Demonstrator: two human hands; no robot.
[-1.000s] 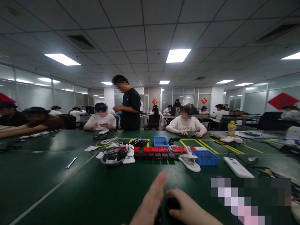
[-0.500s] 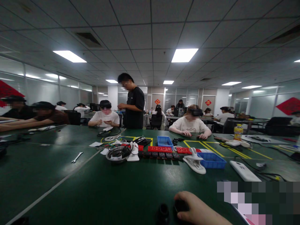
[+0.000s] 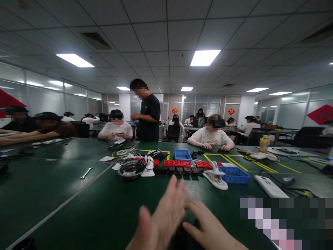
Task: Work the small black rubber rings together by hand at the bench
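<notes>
My left hand (image 3: 165,215) reaches out over the green table, fingers stretched and thumb apart, slightly blurred by motion. It holds nothing. Close beside it on the right, my right hand (image 3: 208,224) has its thumb and fingers curled around a black object (image 3: 189,219) on the table. Most of that object is hidden between my hands, so its kind cannot be made out.
Ahead lie red and black socket strips (image 3: 177,163), a metal bowl of cables (image 3: 130,170), a white clip (image 3: 215,177) and blue trays (image 3: 235,176). A wrench (image 3: 86,173) lies left, a white power bank-like block (image 3: 270,186) right. People sit across the table; one stands.
My left hand has come into view, open, beside my right hand. The black cylinder seen left of my right hand is now covered. My right hand has barely moved.
</notes>
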